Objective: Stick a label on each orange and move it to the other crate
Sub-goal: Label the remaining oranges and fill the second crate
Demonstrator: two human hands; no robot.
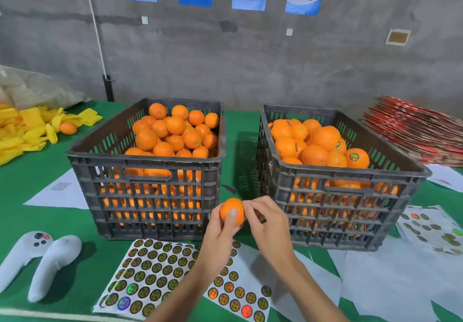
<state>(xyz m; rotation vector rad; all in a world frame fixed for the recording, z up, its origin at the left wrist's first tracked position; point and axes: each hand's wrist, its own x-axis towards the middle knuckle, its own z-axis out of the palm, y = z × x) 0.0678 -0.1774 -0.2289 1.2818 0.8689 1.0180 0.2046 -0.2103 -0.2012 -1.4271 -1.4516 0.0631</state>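
Gripping orange (231, 210), hands (221, 231) either side

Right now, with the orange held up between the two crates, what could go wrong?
1. The left hand holds the orange in the air while the right hand works at its side; a loose grip could drop it onto the sticker sheet.
2. The right crate is heaped to its rim, so an added orange may roll off.
3. Whether a label is actually on the fruit is hidden, so it may go unlabelled.
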